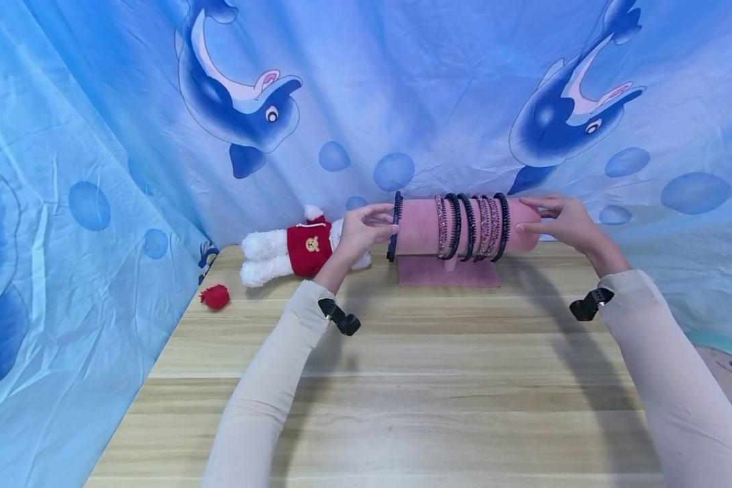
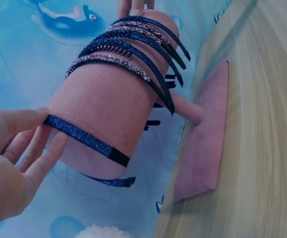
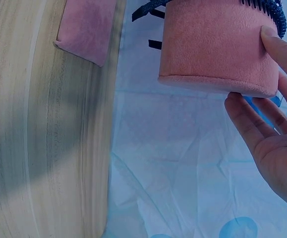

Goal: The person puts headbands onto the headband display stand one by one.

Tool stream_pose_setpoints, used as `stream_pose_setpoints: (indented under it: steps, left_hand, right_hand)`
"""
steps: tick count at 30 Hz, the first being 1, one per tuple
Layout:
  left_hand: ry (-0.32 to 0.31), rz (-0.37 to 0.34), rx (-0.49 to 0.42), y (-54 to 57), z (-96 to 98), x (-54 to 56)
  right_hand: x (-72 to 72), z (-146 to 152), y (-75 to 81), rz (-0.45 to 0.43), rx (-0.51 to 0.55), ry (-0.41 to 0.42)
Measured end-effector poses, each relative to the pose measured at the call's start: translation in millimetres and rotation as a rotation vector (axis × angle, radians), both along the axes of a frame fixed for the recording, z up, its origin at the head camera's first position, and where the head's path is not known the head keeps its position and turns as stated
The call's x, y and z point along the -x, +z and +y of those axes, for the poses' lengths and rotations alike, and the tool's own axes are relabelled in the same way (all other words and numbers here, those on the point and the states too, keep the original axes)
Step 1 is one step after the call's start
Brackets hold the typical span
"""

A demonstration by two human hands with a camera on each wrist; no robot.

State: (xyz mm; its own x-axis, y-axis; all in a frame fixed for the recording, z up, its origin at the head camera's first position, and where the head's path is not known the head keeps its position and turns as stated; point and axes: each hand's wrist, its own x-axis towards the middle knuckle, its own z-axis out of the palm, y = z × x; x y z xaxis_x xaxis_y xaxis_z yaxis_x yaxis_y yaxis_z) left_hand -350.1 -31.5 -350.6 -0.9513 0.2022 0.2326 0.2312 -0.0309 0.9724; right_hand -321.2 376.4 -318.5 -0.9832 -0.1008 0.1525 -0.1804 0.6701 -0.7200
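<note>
A pink padded headband stand (image 1: 417, 227) stands on the table, its roll lying level above a flat base (image 1: 423, 272). Around the roll sit several headbands, some dark blue (image 2: 148, 39), others with pink glitter (image 2: 114, 63). At the roll's left end my left hand (image 1: 360, 234) pinches a dark blue glittery headband (image 2: 81, 136) between thumb and fingers. A blue tip below it shows in the left wrist view; I cannot tell whether it belongs to the same headband. My right hand (image 1: 561, 222) holds the roll's right end, thumb on its side and fingertips at its rim.
A white plush toy (image 1: 265, 254) in a red top lies at the left of the stand. A small red fuzzy ball (image 1: 215, 297) rests by the table's left edge. Blue dolphin-print curtain (image 1: 451, 88) hangs behind. A plush face (image 1: 728, 373) shows at the far right.
</note>
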Motion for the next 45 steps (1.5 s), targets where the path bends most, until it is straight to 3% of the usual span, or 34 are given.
stream_pose_setpoints:
  steps: [15,23,36,45]
  left_hand:
    - [-0.077,-0.057,-0.041,-7.3,-2.7,5.2]
    - [-0.079,0.028,-0.01,-18.4,-3.0,4.7]
    - [-0.064,0.14,0.034,-26.5,-2.9,3.4]
    - [-0.064,0.133,0.033,-25.4,-1.6,4.7]
  right_hand:
    - [3.4,3,-2.4,-0.007,-0.01,-0.001]
    - [2.1,2,-1.9,0.001,-0.014,-0.006]
    - [1.7,1,-0.7,-0.016,-0.009,-0.001]
    - [1.3,0,0.2,-0.02,-0.01,-0.009]
